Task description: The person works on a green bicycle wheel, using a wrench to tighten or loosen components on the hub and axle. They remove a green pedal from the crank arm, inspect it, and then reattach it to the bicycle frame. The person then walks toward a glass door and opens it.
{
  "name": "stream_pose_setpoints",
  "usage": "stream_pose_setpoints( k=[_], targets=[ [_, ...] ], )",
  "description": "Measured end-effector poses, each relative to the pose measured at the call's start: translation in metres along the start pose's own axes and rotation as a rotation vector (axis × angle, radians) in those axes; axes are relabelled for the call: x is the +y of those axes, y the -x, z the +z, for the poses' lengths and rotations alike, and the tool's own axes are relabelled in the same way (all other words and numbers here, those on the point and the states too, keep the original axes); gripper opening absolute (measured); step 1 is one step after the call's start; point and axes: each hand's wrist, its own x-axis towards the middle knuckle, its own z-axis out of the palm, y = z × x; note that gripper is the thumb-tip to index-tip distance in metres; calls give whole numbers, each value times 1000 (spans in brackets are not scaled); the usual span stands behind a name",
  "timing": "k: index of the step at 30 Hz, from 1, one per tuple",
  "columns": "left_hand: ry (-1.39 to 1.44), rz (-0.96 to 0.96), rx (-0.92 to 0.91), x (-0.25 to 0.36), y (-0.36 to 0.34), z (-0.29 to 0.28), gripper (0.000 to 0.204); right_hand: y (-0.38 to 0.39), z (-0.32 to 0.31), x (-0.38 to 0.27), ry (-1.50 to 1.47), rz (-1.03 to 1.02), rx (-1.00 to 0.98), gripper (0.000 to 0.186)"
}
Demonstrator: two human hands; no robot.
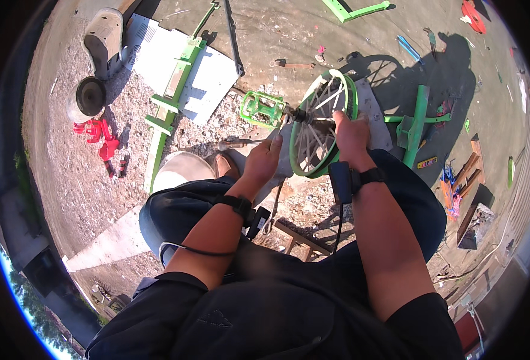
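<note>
A small green-rimmed wheel [313,161] with pale spokes stands between my legs, a black hub at its middle. A green pedal [259,108] sits just left of the hub. My left hand [263,157] is closed below the pedal on a slim metal piece, partly hidden, that reaches toward the hub. My right hand [350,135] grips the wheel's right side at the spokes, beside the hub, some fingers hidden behind it. A tool with a handle [232,144] lies left of my left hand. A flat grey plate [376,132] lies under the wheel.
Green frames [172,96] [416,126] lie either side, with a white board [211,78] at left. Red parts [106,144] and a grey container [101,39] are at left. A wrench [295,65], blue tool [409,48] and wooden scraps [469,171] lie on the ground. A pale seat-like round object [181,171] is by my knee.
</note>
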Motion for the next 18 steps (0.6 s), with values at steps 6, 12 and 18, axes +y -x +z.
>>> stream_pose_setpoints(
  k=[6,12,18],
  targets=[
    [138,-178,-240,5,6,-3,67,17,14,29,-579,105,-90,20],
    [39,-33,-75,-6,7,11,66,18,11,35,-592,49,-147,19],
    [35,-67,-53,-3,10,15,66,26,2,17,-594,77,-153,19]
  ],
)
